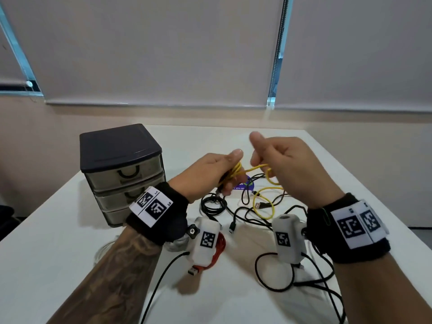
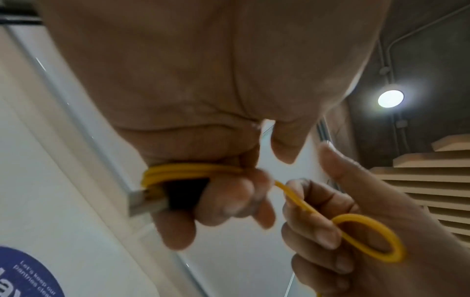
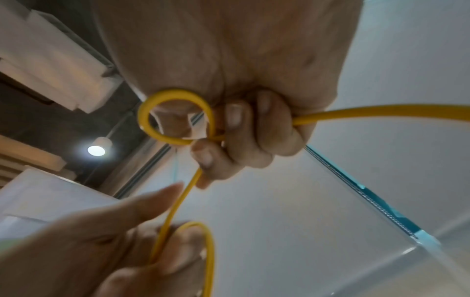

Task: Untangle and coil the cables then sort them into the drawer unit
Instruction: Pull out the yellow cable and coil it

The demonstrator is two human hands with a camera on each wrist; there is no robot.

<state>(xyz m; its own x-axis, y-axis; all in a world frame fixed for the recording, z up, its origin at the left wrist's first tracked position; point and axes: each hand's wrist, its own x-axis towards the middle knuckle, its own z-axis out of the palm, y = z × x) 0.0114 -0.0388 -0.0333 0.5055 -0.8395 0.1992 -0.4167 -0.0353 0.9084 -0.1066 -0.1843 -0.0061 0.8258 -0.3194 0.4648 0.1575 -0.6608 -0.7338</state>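
Here both hands are raised above the white table (image 1: 304, 155). The left hand (image 1: 210, 171) has its fingers curled around a small bundle of the yellow cable (image 1: 236, 171), with the cable's USB plug (image 2: 145, 203) sticking out below the fingers. The right hand (image 1: 287, 164) grips the same cable a little further along, where it makes a small loop. The rest of the yellow cable hangs down to the table and lies among tangled black cables (image 1: 217, 204). An orange cable (image 1: 215, 256) lies closer to the person, partly hidden behind the left wrist camera. The drawer unit (image 1: 121, 169) stands to the left on the table, all its drawers closed; the left wrist covers part of its front.
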